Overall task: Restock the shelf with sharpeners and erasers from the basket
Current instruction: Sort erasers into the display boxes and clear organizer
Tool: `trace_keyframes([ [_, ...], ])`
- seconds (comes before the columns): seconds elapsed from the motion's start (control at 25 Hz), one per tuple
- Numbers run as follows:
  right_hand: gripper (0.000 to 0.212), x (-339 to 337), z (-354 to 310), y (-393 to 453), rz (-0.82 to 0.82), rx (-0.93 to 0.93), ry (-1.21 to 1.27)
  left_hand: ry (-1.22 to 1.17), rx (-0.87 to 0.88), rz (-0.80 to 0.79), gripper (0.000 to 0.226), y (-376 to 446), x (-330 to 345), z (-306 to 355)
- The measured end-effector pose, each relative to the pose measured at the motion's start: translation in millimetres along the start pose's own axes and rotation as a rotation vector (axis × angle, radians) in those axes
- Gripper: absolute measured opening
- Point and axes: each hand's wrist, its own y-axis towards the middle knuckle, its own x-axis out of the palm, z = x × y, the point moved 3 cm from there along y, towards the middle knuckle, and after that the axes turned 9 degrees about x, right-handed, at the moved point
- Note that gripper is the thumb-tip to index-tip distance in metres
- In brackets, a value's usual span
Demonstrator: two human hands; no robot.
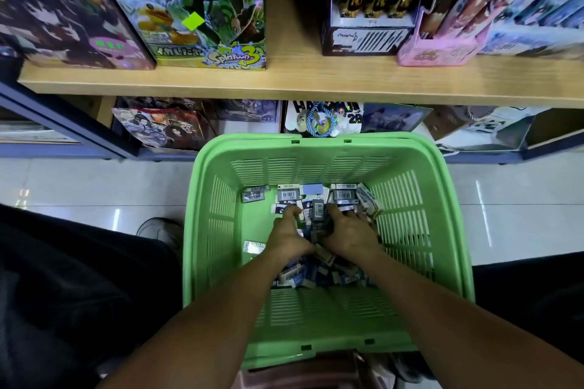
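A green plastic basket [410, 164] stands on the floor between my knees, its bottom strewn with several small boxed erasers and sharpeners [344, 196]. Both hands reach down into it. My left hand [289, 237] and my right hand [347, 230] curl around a cluster of grey and white sharpener boxes [318, 211] held between them. More packs [303, 276] lie under my wrists. The wooden shelf [300, 79] runs across above the basket.
Large printed boxes [202, 9] and a pink display box [439, 50] stand on the wooden shelf, with a bare gap between them. Below it, bags and printed packs [164, 126] fill a lower shelf. Glossy white floor tiles [79, 186] lie on both sides.
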Motion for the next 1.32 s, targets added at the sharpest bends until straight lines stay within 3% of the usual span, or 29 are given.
trace_keyframes([
  [0.24, 0.080, -7.1, -2.3, 4.6, -0.135, 0.006, 0.099, -0.019, -0.070, 0.035, 0.057, 2.8, -0.2, 0.9],
  [0.32, 0.080, -6.2, -5.1, 6.0, -0.181, 0.011, 0.232, -0.129, -0.087, 0.037, 0.060, 2.3, 0.3, -2.8],
  [0.44, 0.076, -13.2, 4.5, 6.0, -0.242, 0.046, 0.565, -0.323, -0.111, 0.060, 0.083, 1.8, -5.1, -11.9],
  [0.56, 0.076, -13.0, 6.9, -0.5, -0.333, 0.029, 0.669, -0.477, -0.142, 0.009, 0.064, -1.8, -9.1, -12.4],
  [0.68, 0.071, -14.2, 3.0, -1.7, -0.372, 0.015, 0.696, -0.436, -0.148, -0.015, 0.051, -1.8, -9.3, -13.9],
  [0.88, 0.080, -12.5, -15.5, -4.6, -0.437, -0.101, 0.922, -0.452, -0.145, -0.055, 0.054, -5.0, -10.8, -15.2],
  [1.04, 0.089, -23.4, -28.6, -2.1, -0.435, -0.196, 0.965, -0.539, -0.071, -0.104, 0.069, 3.0, -13.6, -7.4],
  [1.32, 0.082, -48.9, -7.0, -6.7, -0.332, -0.172, 0.886, -0.549, 0.022, -0.157, 0.065, -7.7, -19.1, 7.6],
])
